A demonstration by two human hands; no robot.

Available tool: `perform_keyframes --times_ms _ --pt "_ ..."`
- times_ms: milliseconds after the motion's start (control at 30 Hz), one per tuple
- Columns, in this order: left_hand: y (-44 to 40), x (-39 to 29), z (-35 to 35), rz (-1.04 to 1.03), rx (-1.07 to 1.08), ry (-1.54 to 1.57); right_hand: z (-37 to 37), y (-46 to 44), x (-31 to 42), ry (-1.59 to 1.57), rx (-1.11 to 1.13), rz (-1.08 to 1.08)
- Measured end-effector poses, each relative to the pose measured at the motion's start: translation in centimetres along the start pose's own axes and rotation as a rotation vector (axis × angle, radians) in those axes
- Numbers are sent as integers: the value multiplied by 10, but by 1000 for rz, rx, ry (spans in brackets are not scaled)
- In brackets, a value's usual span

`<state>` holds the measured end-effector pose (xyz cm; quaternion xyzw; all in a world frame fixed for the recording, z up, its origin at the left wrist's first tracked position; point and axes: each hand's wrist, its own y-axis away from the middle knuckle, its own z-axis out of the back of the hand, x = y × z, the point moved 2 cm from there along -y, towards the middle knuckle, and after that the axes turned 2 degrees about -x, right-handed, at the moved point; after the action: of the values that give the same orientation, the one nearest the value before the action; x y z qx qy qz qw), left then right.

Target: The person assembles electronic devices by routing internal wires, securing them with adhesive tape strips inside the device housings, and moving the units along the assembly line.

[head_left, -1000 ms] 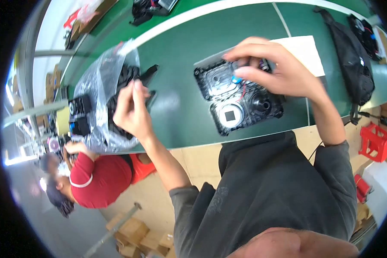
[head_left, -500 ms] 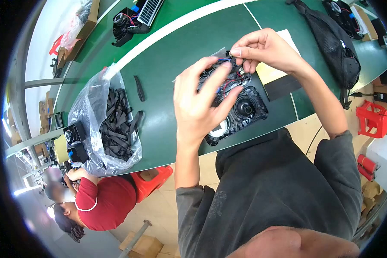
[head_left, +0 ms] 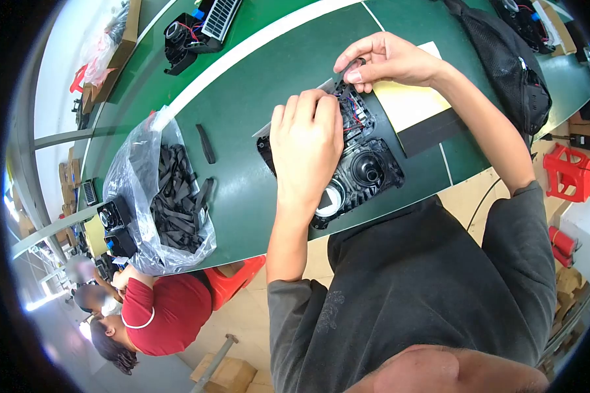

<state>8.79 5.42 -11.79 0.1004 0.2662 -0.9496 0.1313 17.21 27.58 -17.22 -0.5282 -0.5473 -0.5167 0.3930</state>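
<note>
The opened black device housing [head_left: 388, 178] lies on the green table, with a round black speaker-like part, a white-ringed part and red and blue wires visible. My left hand [head_left: 307, 141] rests over its left half, fingers together and curled down onto it; the fingertips are partly hidden. At the housing's far edge, my right hand [head_left: 390, 62] pinches a narrow black strap [head_left: 343, 72] between thumb and fingers. The strap's lower end reaches the housing; I cannot tell whether it is attached.
A clear plastic bag [head_left: 131, 164] full of black straps [head_left: 177, 209] stands left, near one loose strap [head_left: 205, 144]. Yellow paper [head_left: 410, 98] and a black bag [head_left: 498, 65] lie right. Another device with a solar panel [head_left: 221, 18] sits farther back. A person in red [head_left: 170, 314] sits left.
My left hand has gone from spread fingers above the housing to curled fingers down on it. My right hand has moved slightly up and left with the strap.
</note>
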Motion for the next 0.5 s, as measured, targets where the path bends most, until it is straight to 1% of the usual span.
perform_keyframes --times_ms 33,133,233,333,500 --pt "0 0 0 0 -7 -36 0 0 1 6 34 27" --pt "3 2 -6 26 -5 -39 0 -1 0 73 6 60" --pt "1 0 -4 47 17 5 7 0 -4 254 41 102" --pt "1 -2 -4 35 32 -18 11 -1 -2 343 50 193" --pt "1 -2 -6 46 30 -11 11 -6 -3 427 71 222"
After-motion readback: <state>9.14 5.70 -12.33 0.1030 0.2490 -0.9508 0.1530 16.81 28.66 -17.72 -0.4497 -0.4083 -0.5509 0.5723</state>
